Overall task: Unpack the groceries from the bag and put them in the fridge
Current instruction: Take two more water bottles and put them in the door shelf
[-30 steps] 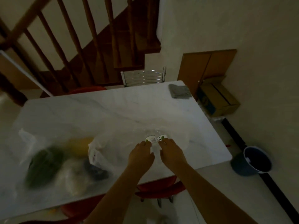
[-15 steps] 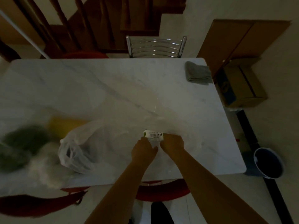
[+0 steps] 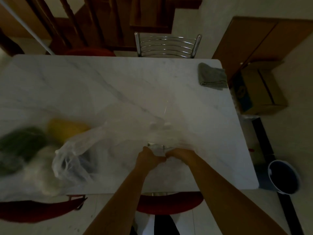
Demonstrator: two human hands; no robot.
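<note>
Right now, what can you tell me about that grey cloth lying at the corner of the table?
The grey cloth is a small folded towel of soft, ribbed-looking fabric, roughly rectangular. It lies flat at the far right corner of the white marble-look table, its right edge reaching the table's edge or slightly over it. Nothing rests on it and neither hand touches it; both hands are busy at the near side of the table. A metal chair back stands behind the table to its left, apart from it.
</note>
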